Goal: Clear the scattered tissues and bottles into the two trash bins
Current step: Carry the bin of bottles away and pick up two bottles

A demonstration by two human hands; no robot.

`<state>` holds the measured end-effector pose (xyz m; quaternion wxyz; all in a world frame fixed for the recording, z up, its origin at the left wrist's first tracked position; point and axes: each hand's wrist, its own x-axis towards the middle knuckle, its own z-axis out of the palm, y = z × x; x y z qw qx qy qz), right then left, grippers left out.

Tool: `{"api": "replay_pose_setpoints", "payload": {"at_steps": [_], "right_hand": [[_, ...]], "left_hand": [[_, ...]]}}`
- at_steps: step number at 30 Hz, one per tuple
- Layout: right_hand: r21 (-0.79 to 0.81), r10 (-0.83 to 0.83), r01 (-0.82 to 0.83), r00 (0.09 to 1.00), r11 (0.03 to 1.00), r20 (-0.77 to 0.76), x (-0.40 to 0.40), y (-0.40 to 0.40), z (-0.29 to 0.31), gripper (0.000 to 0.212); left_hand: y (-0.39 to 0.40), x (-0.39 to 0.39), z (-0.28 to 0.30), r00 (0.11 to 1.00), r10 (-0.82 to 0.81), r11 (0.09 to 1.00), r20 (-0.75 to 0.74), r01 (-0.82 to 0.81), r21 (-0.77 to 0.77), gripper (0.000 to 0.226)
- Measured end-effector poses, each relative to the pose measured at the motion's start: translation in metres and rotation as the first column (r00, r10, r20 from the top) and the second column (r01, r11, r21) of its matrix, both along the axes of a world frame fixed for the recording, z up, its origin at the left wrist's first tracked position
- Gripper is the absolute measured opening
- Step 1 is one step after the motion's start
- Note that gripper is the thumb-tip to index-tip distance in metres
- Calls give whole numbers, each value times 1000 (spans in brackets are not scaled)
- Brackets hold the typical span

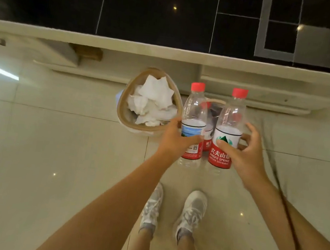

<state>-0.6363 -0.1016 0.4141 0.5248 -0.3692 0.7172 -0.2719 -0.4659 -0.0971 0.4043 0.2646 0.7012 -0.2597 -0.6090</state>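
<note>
Each hand — left hand [175,141], right hand [246,152] — wraps fingers around a bottle's [193,124] labelled waist; apparently empty, light, crushable — grip gently.

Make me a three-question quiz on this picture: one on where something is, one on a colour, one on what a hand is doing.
1. Where are the tissues?
A. In the left bin
B. On the floor
C. In a hand

2. What colour are the bottle caps?
A. Blue
B. Red
C. White

3. What is the left hand doing?
A. Hanging idle
B. Pointing
C. Gripping a bottle

Key: 1 A, they fill the left bin. 2 B, both caps are red. 3 C, its fingers wrap the left bottle; the right hand holds the right bottle.
</note>
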Motion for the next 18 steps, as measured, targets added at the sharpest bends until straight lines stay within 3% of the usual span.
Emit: {"api": "replay_pose_setpoints", "payload": {"at_steps": [8, 18], "right_hand": [[1, -37, 37, 998, 999, 55, -24, -15, -117, 72], [-62, 51, -54, 998, 997, -41, -26, -7, -184, 76]], "left_hand": [[-39, -36, -116, 996, 84, 990, 27, -80, -114, 65], [-23, -34, -162, 991, -19, 983, 135, 43, -180, 74]]}}
